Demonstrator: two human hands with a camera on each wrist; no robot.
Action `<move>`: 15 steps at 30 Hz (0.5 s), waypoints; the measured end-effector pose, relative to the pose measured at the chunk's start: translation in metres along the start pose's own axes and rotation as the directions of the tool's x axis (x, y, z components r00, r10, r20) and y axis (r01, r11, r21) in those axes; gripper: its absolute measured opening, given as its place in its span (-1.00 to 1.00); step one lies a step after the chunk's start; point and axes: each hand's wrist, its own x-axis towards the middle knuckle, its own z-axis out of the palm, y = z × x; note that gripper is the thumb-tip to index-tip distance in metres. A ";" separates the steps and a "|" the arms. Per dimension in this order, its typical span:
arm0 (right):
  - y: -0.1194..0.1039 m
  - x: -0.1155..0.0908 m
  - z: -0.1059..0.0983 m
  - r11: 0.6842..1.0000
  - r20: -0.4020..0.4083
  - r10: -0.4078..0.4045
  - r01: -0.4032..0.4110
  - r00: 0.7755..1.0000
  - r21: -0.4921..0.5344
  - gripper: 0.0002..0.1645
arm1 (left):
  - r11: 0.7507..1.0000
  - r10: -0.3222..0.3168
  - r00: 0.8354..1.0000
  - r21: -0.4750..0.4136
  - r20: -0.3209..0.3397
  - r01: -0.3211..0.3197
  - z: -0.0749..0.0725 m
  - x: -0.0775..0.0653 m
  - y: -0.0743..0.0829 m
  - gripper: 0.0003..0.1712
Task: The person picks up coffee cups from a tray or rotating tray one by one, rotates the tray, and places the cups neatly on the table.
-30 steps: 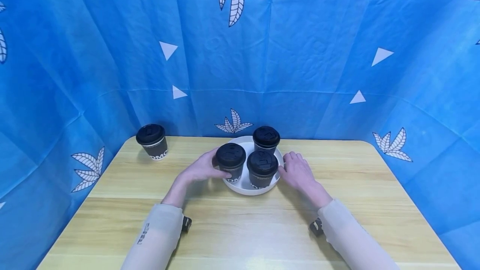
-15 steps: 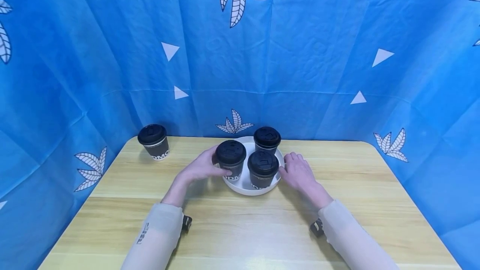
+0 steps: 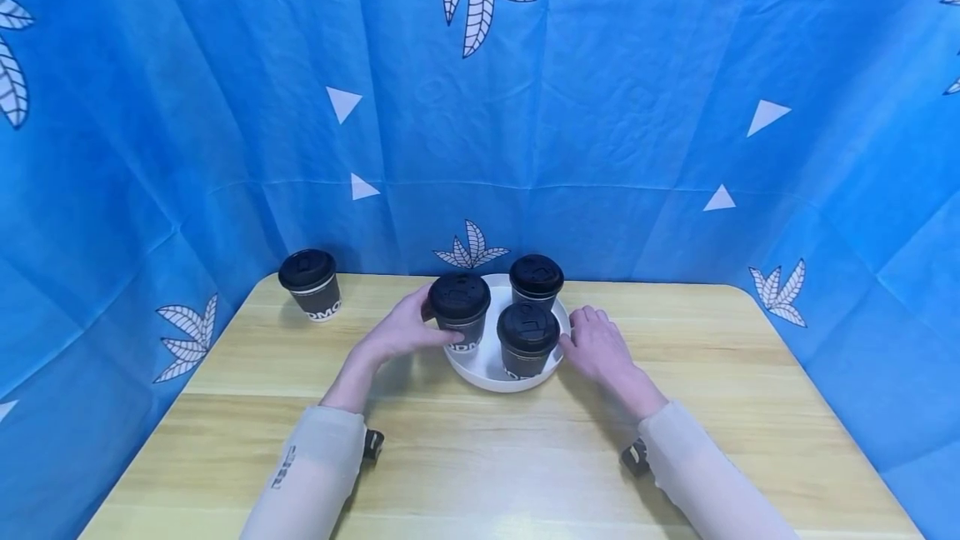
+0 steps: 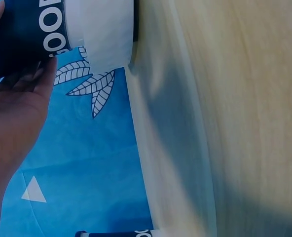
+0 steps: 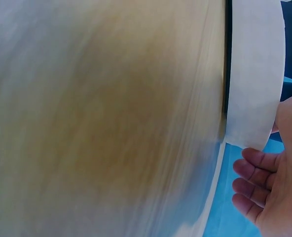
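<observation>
My left hand (image 3: 405,330) grips a black paper coffee cup (image 3: 461,307) with a black lid, thumb on the near side. The cup stands upright over the left part of a round white tray (image 3: 489,383). In the left wrist view, the fingers wrap the dark cup (image 4: 22,39) near the white tray wall (image 4: 109,34). Two more lidded cups, a front one (image 3: 528,340) and a back one (image 3: 537,277), stand in the tray. At the tray's right side, my right hand (image 3: 600,346) pinches the rim; in the right wrist view, its index fingertip (image 5: 252,155) touches the outer wall.
Another lidded coffee cup (image 3: 311,286) stands at the table's back left corner. Pale wooden tabletop (image 3: 495,457) lies in front of the tray. A blue patterned curtain (image 3: 615,107) hangs right behind the table and along both sides.
The cup in my left hand has risen and moved slightly back over the tray. My right hand keeps its place at the rim; the head view has shifted slightly.
</observation>
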 end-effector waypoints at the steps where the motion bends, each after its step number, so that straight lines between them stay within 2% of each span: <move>1: 0.000 0.000 0.000 1.000 -0.001 0.000 0.000 1.000 -0.002 -0.64 | 1.000 0.002 1.000 -0.001 -0.006 -0.002 0.000 0.000 0.000 0.06; 15: 0.000 0.000 0.002 1.000 -0.009 0.007 -0.007 1.000 0.007 -0.64 | 0.998 0.037 0.994 -0.040 -0.107 -0.042 -0.006 -0.003 -0.003 0.05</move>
